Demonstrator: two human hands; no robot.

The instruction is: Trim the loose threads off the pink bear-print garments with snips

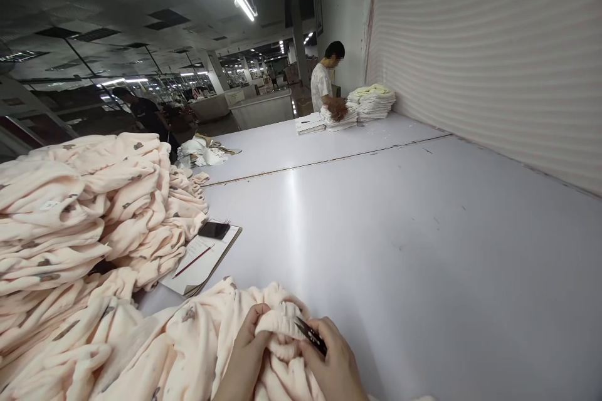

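Note:
A pale pink fleece garment (197,332) with small brown-grey motifs lies bunched at the table's front edge. My left hand (249,341) pinches its gathered, elastic-looking band between thumb and fingers. In my right hand (332,354) is a pair of small black thread snips (311,336), gripped with the tips pointing up and left against the band. Whether the blades are apart or together I cannot make out. Folds of the garment hang below and between both hands.
At left rises a tall heap of similar fleece garments (84,200). Beside it lie a clipboard with paper (188,269), a pencil (194,261) and a dark phone (214,230). Across the table seam, a person (322,78) handles stacked white cloth (371,103). Another person (145,113) stands far left.

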